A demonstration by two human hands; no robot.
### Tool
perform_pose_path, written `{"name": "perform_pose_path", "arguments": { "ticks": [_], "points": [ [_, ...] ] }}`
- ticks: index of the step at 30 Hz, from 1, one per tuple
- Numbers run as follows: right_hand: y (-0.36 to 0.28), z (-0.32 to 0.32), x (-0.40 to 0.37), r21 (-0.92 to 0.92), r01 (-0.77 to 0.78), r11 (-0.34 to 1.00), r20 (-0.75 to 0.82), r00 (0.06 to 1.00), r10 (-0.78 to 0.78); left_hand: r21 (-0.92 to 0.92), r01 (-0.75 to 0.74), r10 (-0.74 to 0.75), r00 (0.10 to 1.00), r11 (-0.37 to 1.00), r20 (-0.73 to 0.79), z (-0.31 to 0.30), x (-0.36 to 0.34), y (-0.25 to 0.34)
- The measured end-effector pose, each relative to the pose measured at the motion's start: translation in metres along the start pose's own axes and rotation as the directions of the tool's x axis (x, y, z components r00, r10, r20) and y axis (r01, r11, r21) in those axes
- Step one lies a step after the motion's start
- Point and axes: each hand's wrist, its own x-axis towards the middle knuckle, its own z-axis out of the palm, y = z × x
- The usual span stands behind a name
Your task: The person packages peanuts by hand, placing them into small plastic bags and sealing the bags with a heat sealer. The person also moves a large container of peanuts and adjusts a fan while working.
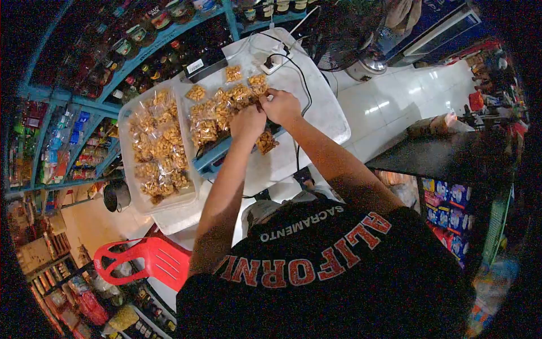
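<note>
My left hand (248, 121) and my right hand (282, 107) are close together over the white table, fingers closed in a pinch. Just below them, a small clear plastic bag of brown nuts or snack pieces (266, 142) hangs at the near side; its top edge appears to be in my fingers, though they hide it. A long blue device resembling a bag sealer (212, 161) lies under my left wrist, partly covered by it. Beyond my hands, several filled snack bags (217, 110) lie grouped on the table. To the left, a translucent plastic tub (189, 195) holds many more such bags.
A white power strip (274, 63) with black cords sits at the table's (324, 113) far end. A red plastic chair (149, 263) stands at the lower left. Blue shelves (107, 104) with jars line the left, and a black fan (344, 39) stands beyond the table.
</note>
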Motion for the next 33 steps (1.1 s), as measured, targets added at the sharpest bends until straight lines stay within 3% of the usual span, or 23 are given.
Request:
{"name": "perform_pose_path", "arguments": {
  "ticks": [2,3,5,15,21,33],
  "points": [
    [0.002,0.008,0.003,-0.018,-0.057,0.998,-0.057,0.997,0.056,-0.025,0.077,-0.076,0.997,0.997,0.023,-0.003,-0.003,0.004],
    [0.003,0.008,0.002,-0.018,-0.06,0.998,-0.054,0.997,0.059,-0.027,0.043,-0.043,0.999,0.999,0.022,-0.004,-0.001,0.003],
    [0.002,0.007,0.003,-0.006,0.001,1.0,-0.078,0.997,-0.002,-0.021,0.066,-0.066,0.998,0.998,0.018,-0.003,-0.002,0.004],
    [-0.003,-0.004,-0.003,-0.007,0.031,0.999,-0.058,0.998,-0.031,-0.001,0.124,-0.124,0.991,0.992,0.046,-0.006,0.0,0.008],
    [-0.008,-0.014,-0.01,0.001,0.016,1.0,0.027,1.0,-0.016,0.002,0.073,-0.073,0.997,0.997,0.022,0.0,0.0,0.003],
    [-0.001,0.001,-0.006,0.037,0.014,0.999,-0.134,0.991,-0.009,0.031,0.069,-0.07,0.997,0.997,0.013,-0.007,-0.007,0.008]
  ]
}}
